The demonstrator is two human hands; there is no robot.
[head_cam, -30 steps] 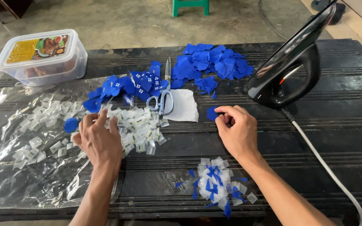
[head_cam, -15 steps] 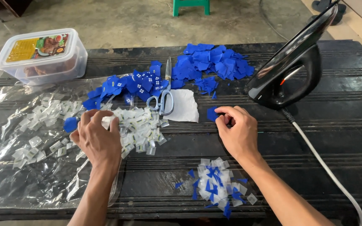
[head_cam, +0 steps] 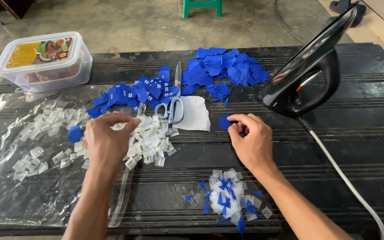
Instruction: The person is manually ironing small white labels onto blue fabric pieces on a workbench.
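Right hand [head_cam: 253, 141]: blue tag [head_cam: 224, 122] pinched. Left hand [head_cam: 106, 141]: fingers curled over small white pieces [head_cam: 150, 140]. Risk: pieces may be scattered; upright iron [head_cam: 306, 76] may be toppled by a snagged cord [head_cam: 344, 178].

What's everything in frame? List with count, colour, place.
table: one, black, ridged top, fills the view
plastic sheet: one, clear, on the left of the table
white pieces: many, small, on the sheet and beside it
blue pieces: many, in heaps at the far middle
scissors: one, pale handles, between the blue heaps
white paper: one, beside the scissors
mixed heap: one, white and blue, near edge
iron: one, black, upright at the right, white cord trailing
food tub: one, clear, lidded, far left
stool: one, green, on the floor behind
left hand: over the white pieces
right hand: fingertips on a single blue piece
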